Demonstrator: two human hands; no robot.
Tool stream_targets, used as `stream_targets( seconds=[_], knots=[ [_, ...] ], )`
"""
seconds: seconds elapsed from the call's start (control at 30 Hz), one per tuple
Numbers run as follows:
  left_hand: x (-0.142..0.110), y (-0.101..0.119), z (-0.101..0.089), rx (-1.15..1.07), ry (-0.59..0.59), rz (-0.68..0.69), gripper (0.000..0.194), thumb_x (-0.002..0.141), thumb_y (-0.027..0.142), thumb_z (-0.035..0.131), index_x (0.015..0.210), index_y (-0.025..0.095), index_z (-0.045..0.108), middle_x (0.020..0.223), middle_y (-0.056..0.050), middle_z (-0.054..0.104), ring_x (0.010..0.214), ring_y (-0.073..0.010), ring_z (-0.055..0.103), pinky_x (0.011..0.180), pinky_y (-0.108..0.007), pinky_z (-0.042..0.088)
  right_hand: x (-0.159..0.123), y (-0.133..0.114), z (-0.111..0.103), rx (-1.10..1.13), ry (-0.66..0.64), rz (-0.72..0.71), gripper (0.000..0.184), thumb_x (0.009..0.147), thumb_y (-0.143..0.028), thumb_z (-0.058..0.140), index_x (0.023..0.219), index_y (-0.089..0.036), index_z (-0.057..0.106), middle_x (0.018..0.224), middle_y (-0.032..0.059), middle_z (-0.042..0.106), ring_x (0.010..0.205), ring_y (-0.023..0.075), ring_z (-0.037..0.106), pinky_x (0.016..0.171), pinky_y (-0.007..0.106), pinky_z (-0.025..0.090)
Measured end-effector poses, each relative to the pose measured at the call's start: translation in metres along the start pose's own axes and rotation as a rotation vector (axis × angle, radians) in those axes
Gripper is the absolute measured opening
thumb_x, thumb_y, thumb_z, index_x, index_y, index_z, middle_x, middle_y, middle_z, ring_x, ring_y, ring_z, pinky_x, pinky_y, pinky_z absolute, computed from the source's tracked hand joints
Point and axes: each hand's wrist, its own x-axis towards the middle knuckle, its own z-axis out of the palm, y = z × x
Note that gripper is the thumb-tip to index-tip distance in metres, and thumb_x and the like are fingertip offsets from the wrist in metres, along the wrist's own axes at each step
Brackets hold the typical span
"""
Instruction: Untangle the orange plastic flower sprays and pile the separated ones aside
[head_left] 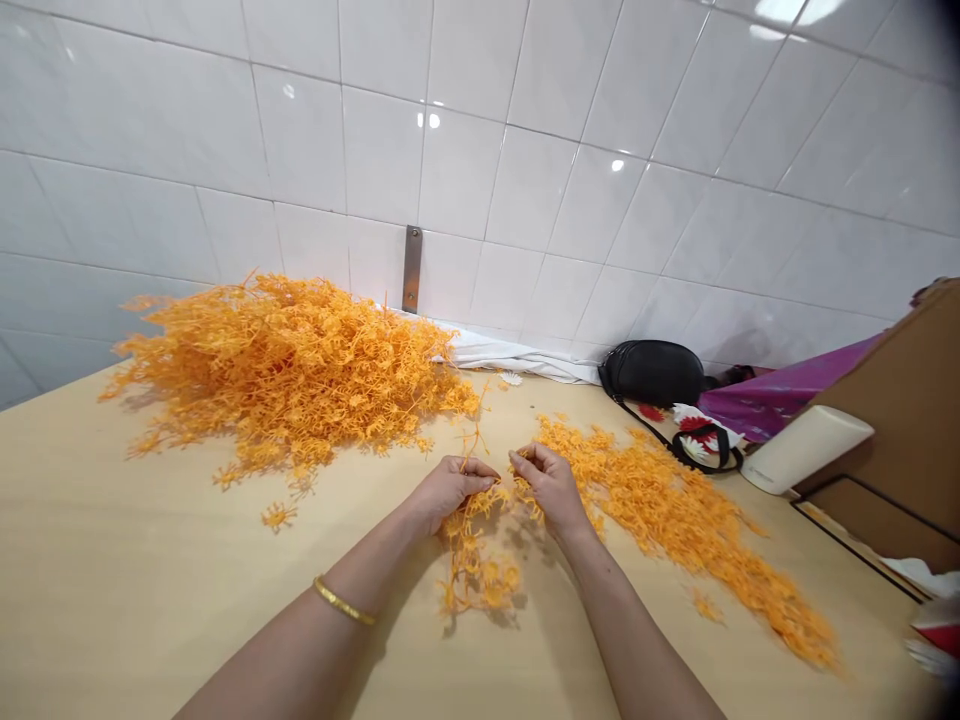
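Observation:
My left hand [454,490] pinches an orange artificial flower sprig [480,575], whose lower branches hang toward the table while a thin stem sticks up past the fingers. Close beside it, my right hand [550,488] is closed in a pinch on a small orange piece [526,496], mostly covered by the fingers. Whether that piece is joined to the sprig I cannot tell. A tall heap of orange sprigs [300,365] lies to the left, beyond my left hand. To the right, a long, flatter pile of orange pieces [675,510] runs past my right wrist.
Along the tiled wall [465,170] lie a white cloth [517,355] and a black bag [652,372] with its strap. At the right are a cream bottle [810,448] lying tilted, a purple cloth [780,395] and a brown cardboard panel [900,400]. A metal bracket [412,270] is fixed to the wall.

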Motion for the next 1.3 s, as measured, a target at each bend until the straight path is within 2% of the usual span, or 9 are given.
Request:
stream_targets(
  seconds=[0.13, 0.3, 0.37, 0.5, 0.73, 0.9, 1.03, 1.17, 1.3],
  knots=[
    [0.002, -0.002, 0.003, 0.078, -0.033, 0.036, 0.015, 0.054, 0.022, 0.067, 0.06, 0.011, 0.058, 0.044, 0.002, 0.051, 0.036, -0.0057, 0.044, 0.04, -0.018, 0.032, 0.005, 0.01, -0.004, -0.055, 0.235, -0.05, 0.024, 0.068, -0.036, 0.056, 0.055, -0.018, 0.046, 0.048, -0.0063, 0.038, 0.045, 0.0077, 0.033, 0.044, 0.022, 0.027],
    [0.001, -0.005, 0.0, 0.087, -0.049, 0.037, 0.017, 0.054, 0.024, 0.067, 0.06, 0.012, 0.056, 0.045, 0.002, 0.051, 0.038, -0.006, 0.044, 0.039, -0.018, 0.03, 0.014, 0.005, -0.042, 0.04, 0.733, 0.043, 0.021, 0.069, -0.037, 0.05, 0.059, -0.021, 0.039, 0.044, -0.0072, 0.038, 0.041, 0.0089, 0.037, 0.041, 0.022, 0.031],
    [0.0, -0.004, -0.002, 0.082, 0.021, 0.043, 0.018, 0.055, 0.026, 0.067, 0.062, 0.013, 0.056, 0.043, 0.003, 0.048, 0.035, -0.005, 0.041, 0.037, -0.017, 0.026, 0.015, 0.001, -0.054, 0.058, 0.788, 0.056, 0.015, 0.069, -0.034, 0.049, 0.067, -0.022, 0.041, 0.047, -0.0071, 0.041, 0.041, 0.0094, 0.041, 0.041, 0.022, 0.034],
    [-0.001, -0.002, -0.001, 0.078, 0.113, 0.091, 0.019, 0.056, 0.028, 0.066, 0.061, 0.013, 0.055, 0.042, 0.005, 0.043, 0.033, -0.0016, 0.032, 0.035, -0.016, 0.019, 0.011, -0.002, -0.051, -0.038, 0.619, 0.018, 0.021, 0.066, -0.028, 0.051, 0.086, -0.021, 0.05, 0.051, -0.0064, 0.046, 0.045, 0.0106, 0.047, 0.046, 0.023, 0.038],
    [0.001, -0.005, 0.005, 0.089, 0.157, 0.156, 0.017, 0.057, 0.027, 0.066, 0.06, 0.013, 0.056, 0.044, 0.005, 0.044, 0.034, -0.0013, 0.031, 0.035, -0.016, 0.018, -0.001, -0.016, -0.031, 0.272, 0.279, 0.188, 0.029, 0.062, -0.043, 0.06, 0.076, -0.018, 0.052, 0.051, -0.006, 0.044, 0.043, 0.0072, 0.044, 0.041, 0.019, 0.035],
    [0.002, -0.005, 0.006, 0.066, 0.125, 0.15, 0.021, 0.056, 0.029, 0.068, 0.06, 0.012, 0.056, 0.046, 0.004, 0.046, 0.035, -0.002, 0.033, 0.036, -0.017, 0.021, -0.011, -0.026, -0.016, 0.183, 0.002, 0.235, 0.035, 0.06, -0.049, 0.062, 0.069, -0.018, 0.049, 0.059, -0.0039, 0.048, 0.045, 0.0075, 0.047, 0.039, 0.019, 0.036],
    [0.001, 0.004, 0.0, -0.07, 0.1, 0.001, 0.032, 0.058, 0.04, 0.066, 0.068, 0.012, 0.056, 0.057, -0.001, 0.053, 0.043, -0.0056, 0.044, 0.043, -0.019, 0.033, -0.012, -0.017, -0.01, 0.074, 0.02, 0.113, 0.035, 0.062, -0.045, 0.062, 0.056, -0.018, 0.04, 0.051, -0.0075, 0.038, 0.041, 0.0053, 0.041, 0.038, 0.018, 0.032],
    [-0.001, 0.016, -0.015, 0.006, 0.36, -0.024, 0.043, 0.062, 0.051, 0.059, 0.08, 0.013, 0.049, 0.07, -0.006, 0.055, 0.056, -0.0125, 0.053, 0.049, -0.023, 0.039, -0.009, -0.007, -0.012, 0.086, 0.059, 0.14, 0.036, 0.063, -0.044, 0.06, 0.055, -0.019, 0.036, 0.05, -0.008, 0.037, 0.039, 0.0057, 0.041, 0.036, 0.018, 0.03],
    [-0.007, 0.023, -0.02, 0.346, 0.874, 0.443, 0.061, 0.061, 0.05, 0.059, 0.108, 0.017, 0.038, 0.11, -0.013, 0.043, 0.098, -0.0224, 0.047, 0.076, -0.035, 0.041, -0.009, -0.002, -0.01, 0.078, 0.047, 0.181, 0.035, 0.062, -0.047, 0.06, 0.057, -0.019, 0.039, 0.048, -0.0075, 0.04, 0.039, 0.0071, 0.043, 0.036, 0.019, 0.031]
  ],
)
